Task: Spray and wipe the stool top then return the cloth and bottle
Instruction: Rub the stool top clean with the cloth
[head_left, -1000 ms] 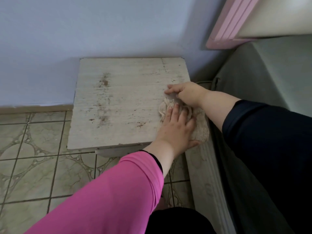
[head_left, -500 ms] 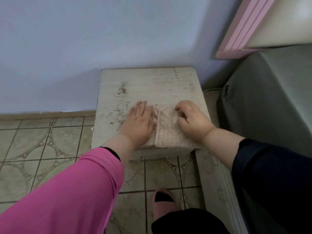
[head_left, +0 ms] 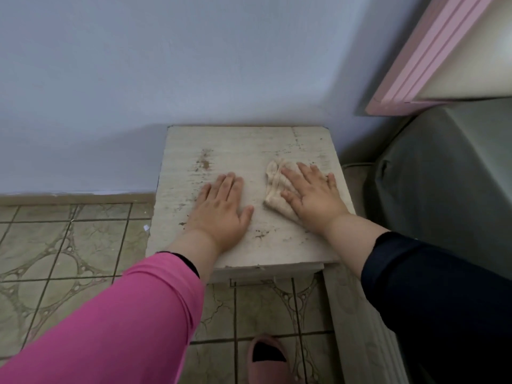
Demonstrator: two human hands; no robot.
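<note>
The stool top (head_left: 243, 151) is a pale, worn square board with brown stains, set against the blue wall. A crumpled beige cloth (head_left: 274, 184) lies on its right half. My right hand (head_left: 313, 195) presses flat on the cloth, fingers spread, covering most of it. My left hand (head_left: 221, 209) rests flat on the bare board to the left of the cloth, apart from it, holding nothing. No spray bottle is in view.
A grey-covered piece of furniture (head_left: 443, 184) stands close on the right. A pink-edged ledge (head_left: 415, 67) overhangs at upper right. Patterned floor tiles (head_left: 69, 245) lie to the left and in front. A pink slipper (head_left: 268, 356) is below the stool.
My left hand has slid left, off the cloth, onto the bare board. My right hand has flattened on the cloth and pushed it farther back on the right half.
</note>
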